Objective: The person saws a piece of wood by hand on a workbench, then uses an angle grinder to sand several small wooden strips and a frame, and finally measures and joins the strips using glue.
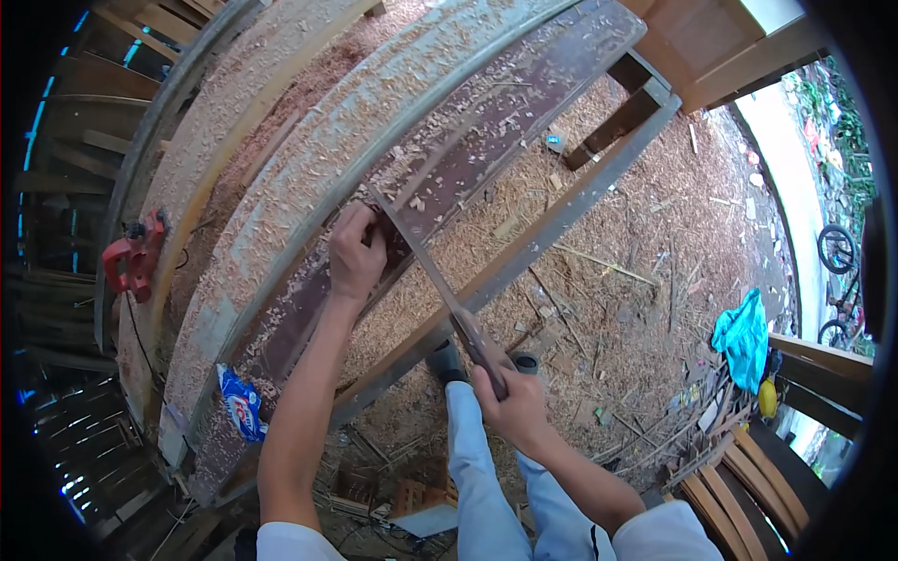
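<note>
My right hand (510, 402) is closed around the dark handle of a long narrow blade (416, 243), which slants up and left to the dark brown board (486, 112). Near the blade's far end my left hand (358, 252) has its fingers curled at the board's edge; what they grip is hidden. Wood shavings lie over the board and over the curved, pale blue weathered plank (309, 168) beside it. A wooden rail (533, 243) runs diagonally between me and the far side of the littered floor.
A red power tool (133, 262) with a cord sits at left, near a blue plastic packet (241, 404). At right are a turquoise cloth (741, 338), stacked slats (744, 477) and a bicycle (837, 271). Shavings and sticks cover the floor (627, 309). Wooden panels (711, 47) stand top right.
</note>
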`<control>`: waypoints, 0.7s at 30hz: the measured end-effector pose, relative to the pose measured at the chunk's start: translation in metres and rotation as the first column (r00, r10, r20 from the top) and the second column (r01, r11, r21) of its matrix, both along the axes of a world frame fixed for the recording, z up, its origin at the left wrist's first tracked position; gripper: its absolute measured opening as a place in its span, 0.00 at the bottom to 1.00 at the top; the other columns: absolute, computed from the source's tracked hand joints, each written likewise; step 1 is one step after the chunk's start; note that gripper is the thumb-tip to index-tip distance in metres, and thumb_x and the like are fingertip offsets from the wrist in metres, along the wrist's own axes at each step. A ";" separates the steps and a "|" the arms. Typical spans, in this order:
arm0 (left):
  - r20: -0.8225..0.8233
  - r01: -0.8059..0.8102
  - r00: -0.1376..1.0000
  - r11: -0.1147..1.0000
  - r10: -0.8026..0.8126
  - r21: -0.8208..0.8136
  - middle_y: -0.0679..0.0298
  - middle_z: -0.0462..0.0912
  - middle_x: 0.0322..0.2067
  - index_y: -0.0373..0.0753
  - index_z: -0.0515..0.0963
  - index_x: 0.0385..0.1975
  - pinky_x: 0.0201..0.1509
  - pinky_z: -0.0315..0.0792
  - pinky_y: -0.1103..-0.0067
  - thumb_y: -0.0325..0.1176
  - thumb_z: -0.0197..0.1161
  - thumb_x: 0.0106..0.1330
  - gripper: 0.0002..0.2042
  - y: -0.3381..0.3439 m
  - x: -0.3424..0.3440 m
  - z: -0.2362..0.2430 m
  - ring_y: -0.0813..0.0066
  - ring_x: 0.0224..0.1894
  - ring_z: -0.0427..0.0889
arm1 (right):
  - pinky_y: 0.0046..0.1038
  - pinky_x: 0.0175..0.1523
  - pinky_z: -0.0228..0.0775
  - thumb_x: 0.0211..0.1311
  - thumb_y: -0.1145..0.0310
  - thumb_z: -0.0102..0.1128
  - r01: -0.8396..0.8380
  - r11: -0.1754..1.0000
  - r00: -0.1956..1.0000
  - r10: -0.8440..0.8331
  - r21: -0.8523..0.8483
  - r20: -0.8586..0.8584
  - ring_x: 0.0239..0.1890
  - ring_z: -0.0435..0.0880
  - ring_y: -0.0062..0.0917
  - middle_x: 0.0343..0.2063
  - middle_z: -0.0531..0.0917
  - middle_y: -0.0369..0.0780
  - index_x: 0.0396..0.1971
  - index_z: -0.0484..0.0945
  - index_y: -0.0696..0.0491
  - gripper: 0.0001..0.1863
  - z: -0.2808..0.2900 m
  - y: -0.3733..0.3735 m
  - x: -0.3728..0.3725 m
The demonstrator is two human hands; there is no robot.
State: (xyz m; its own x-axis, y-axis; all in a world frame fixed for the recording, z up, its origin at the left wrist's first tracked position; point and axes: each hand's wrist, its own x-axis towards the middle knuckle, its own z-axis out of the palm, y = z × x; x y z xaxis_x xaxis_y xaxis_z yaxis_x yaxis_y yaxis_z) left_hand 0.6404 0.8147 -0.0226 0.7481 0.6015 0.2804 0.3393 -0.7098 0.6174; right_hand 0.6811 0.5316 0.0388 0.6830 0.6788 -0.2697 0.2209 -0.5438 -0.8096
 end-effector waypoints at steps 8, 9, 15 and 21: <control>0.077 -0.028 0.997 0.997 0.023 0.076 0.54 0.72 0.26 0.33 0.70 0.26 0.36 0.67 0.66 0.20 0.62 0.52 0.06 -0.007 0.002 0.005 0.53 0.32 0.73 | 0.31 0.19 0.63 0.59 0.61 0.61 -0.066 0.997 0.994 0.070 0.051 -0.082 0.10 0.74 0.35 0.09 0.73 0.44 0.19 0.79 0.59 0.16 0.006 -0.036 0.038; 0.090 -0.032 0.996 0.997 0.025 0.072 0.54 0.72 0.26 0.33 0.70 0.26 0.36 0.67 0.66 0.20 0.62 0.52 0.06 -0.008 0.005 0.006 0.53 0.32 0.73 | 0.31 0.19 0.63 0.59 0.61 0.61 -0.061 0.997 0.993 0.065 0.045 -0.102 0.10 0.74 0.33 0.09 0.73 0.43 0.20 0.79 0.58 0.16 0.013 -0.038 0.044; 0.080 -0.113 0.990 0.993 0.112 0.015 0.56 0.76 0.27 0.35 0.74 0.29 0.35 0.70 0.68 0.26 0.66 0.54 0.07 -0.005 0.000 0.006 0.56 0.32 0.76 | 0.30 0.20 0.61 0.61 0.61 0.59 -0.003 1.000 0.995 0.005 0.023 -0.100 0.10 0.72 0.25 0.07 0.70 0.41 0.21 0.80 0.57 0.15 0.034 -0.021 0.048; 0.071 -0.045 0.997 0.983 0.032 0.177 0.63 0.77 0.27 0.37 0.79 0.26 0.35 0.71 0.69 0.32 0.65 0.57 0.06 -0.019 -0.004 0.017 0.61 0.32 0.78 | 0.29 0.19 0.57 0.61 0.61 0.58 -0.028 0.997 0.999 0.031 0.065 -0.041 0.09 0.65 0.25 0.07 0.66 0.41 0.23 0.81 0.57 0.15 0.042 -0.032 0.056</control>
State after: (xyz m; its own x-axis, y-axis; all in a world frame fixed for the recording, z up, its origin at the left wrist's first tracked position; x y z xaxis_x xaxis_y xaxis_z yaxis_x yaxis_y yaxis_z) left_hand 0.6365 0.7957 -0.0061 0.7010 0.5652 0.4348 0.3304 -0.7978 0.5043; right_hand 0.7369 0.4995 0.0806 0.6514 0.7155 -0.2526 0.2010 -0.4838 -0.8518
